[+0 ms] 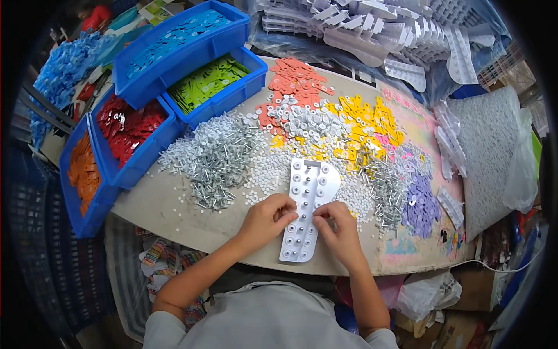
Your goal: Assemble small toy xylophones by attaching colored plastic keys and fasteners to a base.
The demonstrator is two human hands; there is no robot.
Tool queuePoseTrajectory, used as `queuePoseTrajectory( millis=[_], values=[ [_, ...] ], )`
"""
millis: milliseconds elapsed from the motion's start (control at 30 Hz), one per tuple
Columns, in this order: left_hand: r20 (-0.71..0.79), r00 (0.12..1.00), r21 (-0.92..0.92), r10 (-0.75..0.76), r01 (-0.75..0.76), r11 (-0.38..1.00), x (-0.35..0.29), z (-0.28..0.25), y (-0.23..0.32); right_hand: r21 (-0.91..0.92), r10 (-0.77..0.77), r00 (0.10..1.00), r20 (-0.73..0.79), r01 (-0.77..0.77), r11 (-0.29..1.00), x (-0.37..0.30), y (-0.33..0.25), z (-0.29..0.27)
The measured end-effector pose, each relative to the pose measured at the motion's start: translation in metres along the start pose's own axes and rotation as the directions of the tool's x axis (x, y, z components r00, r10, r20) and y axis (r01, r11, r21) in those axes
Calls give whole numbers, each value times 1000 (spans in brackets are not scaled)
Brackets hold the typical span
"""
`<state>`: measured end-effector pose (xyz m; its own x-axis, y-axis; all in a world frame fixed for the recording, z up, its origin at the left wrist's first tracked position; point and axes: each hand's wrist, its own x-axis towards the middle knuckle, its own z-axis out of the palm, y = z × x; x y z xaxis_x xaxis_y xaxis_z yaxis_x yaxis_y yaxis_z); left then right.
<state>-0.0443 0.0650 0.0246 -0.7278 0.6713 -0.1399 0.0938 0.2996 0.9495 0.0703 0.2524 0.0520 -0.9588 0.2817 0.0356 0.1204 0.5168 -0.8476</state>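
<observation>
A long white plastic piece (313, 195), rounded along its right side, lies on the table in front of me. Metal pins stand in a row down its central channel, and round white rings line both sides. My left hand (267, 220) is at its left edge, thumb and fingertips pinched together over the side row. Opposite it, my right hand (340, 231) pinches at the right-hand row. Whatever sits between the fingertips of either hand is too small or hidden to make out. Small white discs (268, 174) lie scattered just beyond the piece.
Piles of metal pins (218, 168), white rings (314, 121), and coral (296, 78), yellow (366, 119) and purple (421, 206) flat pieces cover the table. Blue bins (183, 110) stand at the left. White moulded plastic parts (372, 35) are stacked at the back; a grey sack (485, 151) stands right.
</observation>
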Motion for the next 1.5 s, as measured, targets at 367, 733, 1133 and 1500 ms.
queuePoseTrajectory(
  millis=[367, 733, 1133, 1500],
  values=[
    [-108, 801, 517, 589, -461, 721, 36, -23, 5, -383, -289, 905, -311, 159, 910, -19, 18, 36],
    [-143, 842, 613, 519, -336, 715, 177, -50, -13, -279, -223, 934, -279, 144, 950, 8, 3, 8],
    [-155, 930, 164, 333, -308, 937, 69, -39, 30, -534, -275, 935, -224, 119, 837, 165, 55, -16],
    [65, 964, 123, 258, -264, 957, -19, -7, 1, -101, -103, 973, -209, 83, 991, 49, -11, -21]
  ],
)
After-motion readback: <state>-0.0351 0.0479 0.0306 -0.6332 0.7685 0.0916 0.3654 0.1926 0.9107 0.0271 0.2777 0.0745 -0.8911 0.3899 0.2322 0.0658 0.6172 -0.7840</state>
